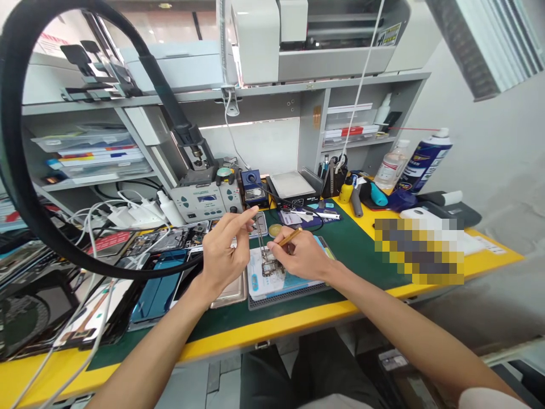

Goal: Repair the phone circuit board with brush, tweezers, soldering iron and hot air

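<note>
A phone circuit board [269,269] lies on a white and blue work mat [259,288], which rests on a grey perforated pad. My left hand [225,250] is raised at the board's left, fingers pinched around metal tweezers [259,236] whose tips point down at it. Gripped in my right hand [309,254] is a slender gold-coloured pen-like tool [291,236], slanting over the board's upper right; its working tip is hard to make out. Just behind the hands sits a small round yellowish tin [275,229].
A thick black hose [11,142] loops across the left side, near my left forearm. Phones and parts crowd the left, including a blue phone back [155,284]. A soldering station [208,201] and a flat heating plate [292,186] stand behind. A spray can [426,162] stands at right.
</note>
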Demonstrator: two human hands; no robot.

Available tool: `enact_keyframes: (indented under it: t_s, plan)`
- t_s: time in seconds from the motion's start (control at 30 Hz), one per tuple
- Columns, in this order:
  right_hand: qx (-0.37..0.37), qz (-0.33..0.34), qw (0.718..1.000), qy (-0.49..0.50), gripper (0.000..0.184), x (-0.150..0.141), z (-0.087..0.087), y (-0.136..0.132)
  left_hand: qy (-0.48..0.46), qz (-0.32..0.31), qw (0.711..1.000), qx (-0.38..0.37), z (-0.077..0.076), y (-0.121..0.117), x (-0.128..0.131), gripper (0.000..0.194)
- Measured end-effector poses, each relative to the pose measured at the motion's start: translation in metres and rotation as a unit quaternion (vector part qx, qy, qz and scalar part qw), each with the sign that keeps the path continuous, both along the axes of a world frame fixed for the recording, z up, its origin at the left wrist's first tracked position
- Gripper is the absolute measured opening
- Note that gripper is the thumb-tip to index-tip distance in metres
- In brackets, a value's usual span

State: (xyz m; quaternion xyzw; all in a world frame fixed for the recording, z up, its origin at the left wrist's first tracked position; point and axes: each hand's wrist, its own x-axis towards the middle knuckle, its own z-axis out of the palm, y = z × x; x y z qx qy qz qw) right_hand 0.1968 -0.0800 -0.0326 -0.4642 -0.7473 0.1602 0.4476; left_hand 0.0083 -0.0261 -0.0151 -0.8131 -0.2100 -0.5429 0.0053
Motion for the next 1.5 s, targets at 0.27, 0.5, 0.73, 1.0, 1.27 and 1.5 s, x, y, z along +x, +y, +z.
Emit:
enact_keyframes:
  t_s: [0.27,0.5,0.73,1.0,1.27,1.5]
  plan:
    - [-0.012,0.002,1.000,-0.025,0.013,0.0013,-0.0029,0.0033,-0.002,-0.006,1.000,0.003,-0.0002,0.0004,0.0000,0.040]
    - [0.014,0.006,0.998,-0.055,0.019,0.0017,-0.0048,0.0039,-0.003,-0.018,1.000,0.006,0.0002,0.0012,0.0003,0.043]
    - [0.023,0.007,0.999,-0.046,0.020,0.0010,-0.0034,0.0034,-0.001,-0.019,1.000,0.008,-0.0006,0.0008,0.0007,0.043]
    - [0.023,0.015,0.999,-0.047,0.018,0.0009,-0.0034,0.0035,-0.001,-0.020,1.000,0.011,-0.0001,0.0006,-0.0006,0.043]
    - [0.022,0.006,0.998,-0.055,0.017,0.0017,-0.0054,0.0042,-0.001,-0.020,1.000,0.010,0.0004,0.0004,0.0005,0.043]
    - [0.021,0.007,0.999,-0.049,0.017,0.0022,-0.0048,0.0042,-0.002,-0.020,1.000,0.009,0.0012,0.0002,0.0011,0.042]
